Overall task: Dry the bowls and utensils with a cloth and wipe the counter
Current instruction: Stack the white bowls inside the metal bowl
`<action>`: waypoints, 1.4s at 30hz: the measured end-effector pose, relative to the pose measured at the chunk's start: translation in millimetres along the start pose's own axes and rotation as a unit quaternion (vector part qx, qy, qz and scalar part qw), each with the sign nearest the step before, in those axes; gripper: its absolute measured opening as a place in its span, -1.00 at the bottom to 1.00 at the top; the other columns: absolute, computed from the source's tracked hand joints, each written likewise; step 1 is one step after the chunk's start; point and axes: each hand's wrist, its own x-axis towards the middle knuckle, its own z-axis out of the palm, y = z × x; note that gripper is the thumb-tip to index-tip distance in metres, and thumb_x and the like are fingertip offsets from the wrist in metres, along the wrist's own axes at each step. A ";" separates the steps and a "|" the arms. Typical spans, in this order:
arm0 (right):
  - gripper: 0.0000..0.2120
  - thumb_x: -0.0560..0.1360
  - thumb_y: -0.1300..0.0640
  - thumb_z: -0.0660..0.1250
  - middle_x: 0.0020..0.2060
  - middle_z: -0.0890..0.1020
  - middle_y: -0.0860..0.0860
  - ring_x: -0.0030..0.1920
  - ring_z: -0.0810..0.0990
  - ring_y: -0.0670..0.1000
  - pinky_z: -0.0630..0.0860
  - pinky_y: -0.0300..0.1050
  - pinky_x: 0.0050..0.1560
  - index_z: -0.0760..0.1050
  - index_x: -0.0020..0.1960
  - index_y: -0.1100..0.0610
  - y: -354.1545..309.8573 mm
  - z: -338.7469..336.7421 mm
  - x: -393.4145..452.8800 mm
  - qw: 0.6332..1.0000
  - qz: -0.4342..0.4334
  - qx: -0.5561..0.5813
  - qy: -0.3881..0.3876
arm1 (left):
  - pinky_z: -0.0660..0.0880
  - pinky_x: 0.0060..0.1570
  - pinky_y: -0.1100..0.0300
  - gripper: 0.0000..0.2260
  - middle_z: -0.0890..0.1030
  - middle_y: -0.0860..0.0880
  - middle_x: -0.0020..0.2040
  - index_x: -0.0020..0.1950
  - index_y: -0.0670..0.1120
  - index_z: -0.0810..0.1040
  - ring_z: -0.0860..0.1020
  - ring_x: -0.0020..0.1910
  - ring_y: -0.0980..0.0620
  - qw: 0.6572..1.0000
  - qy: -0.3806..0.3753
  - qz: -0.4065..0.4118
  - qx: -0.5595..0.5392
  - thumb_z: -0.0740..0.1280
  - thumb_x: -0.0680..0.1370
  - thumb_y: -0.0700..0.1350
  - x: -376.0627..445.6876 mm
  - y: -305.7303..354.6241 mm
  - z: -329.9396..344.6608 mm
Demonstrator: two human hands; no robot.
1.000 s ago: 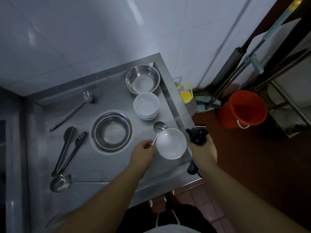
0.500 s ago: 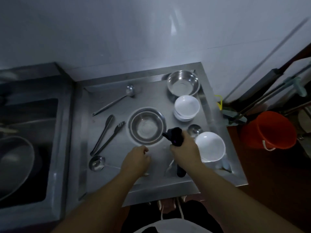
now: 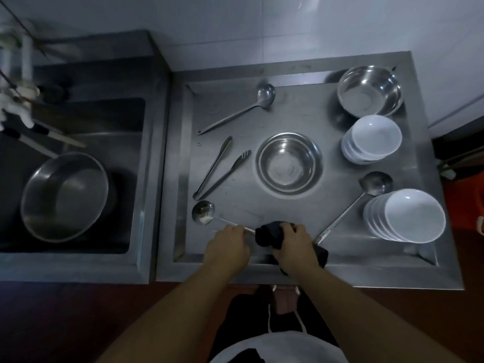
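My left hand [image 3: 227, 247] grips the handle of a small steel ladle [image 3: 203, 212] lying at the counter's front left. My right hand [image 3: 295, 246] holds a dark cloth [image 3: 269, 237] bunched against the ladle's handle end. A stack of white bowls [image 3: 413, 215] sits at the front right, another white stack [image 3: 373, 138] behind it. A steel bowl [image 3: 289, 163] stands in the middle and a larger steel bowl [image 3: 369, 90] at the back right. A second ladle [image 3: 375, 183] lies by the front stack.
Tongs [image 3: 220, 167] and a long spoon [image 3: 242, 107] lie on the left half of the steel counter [image 3: 345, 247]. A sink [image 3: 78, 121] with a large steel basin [image 3: 64, 196] is to the left. An orange bucket [image 3: 471, 205] stands off the right edge.
The white bowl that my left hand held now sits on the front-right stack. My left hand went left to the small ladle's handle, and my right hand brought the cloth to it.
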 end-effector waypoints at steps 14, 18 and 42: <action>-0.49 0.63 -0.01 0.30 0.40 0.47 0.16 0.37 0.45 0.23 0.46 0.11 0.35 0.38 0.54 0.11 14.1 -83.6 -11.4 0.996 0.001 -0.021 0.086 | 0.52 0.24 -0.04 -0.60 0.49 -0.10 0.39 0.50 -0.03 0.45 0.51 0.32 -0.15 0.995 0.021 0.094 0.014 0.27 0.66 -0.07 18.7 47.2 -37.2; -0.52 0.61 -0.02 0.32 0.36 0.52 0.16 0.34 0.48 0.24 0.48 0.12 0.31 0.45 0.48 0.11 36.5 -127.8 -22.4 0.987 0.011 -0.034 0.158 | 0.53 0.22 -0.02 -0.59 0.50 -0.09 0.40 0.53 -0.03 0.44 0.52 0.31 -0.12 0.990 0.033 0.133 0.022 0.27 0.66 -0.08 21.9 85.4 -44.3; -0.66 0.74 -0.09 0.20 0.42 0.54 0.03 0.41 0.48 0.04 0.35 -0.01 0.50 0.53 0.42 0.04 273.4 -235.1 4.2 0.895 0.052 0.442 0.031 | 0.46 0.44 -0.14 -0.63 0.58 -0.03 0.31 0.24 0.13 0.56 0.55 0.30 -0.08 0.882 -0.063 -0.059 -0.463 0.20 0.59 0.31 30.2 321.8 41.0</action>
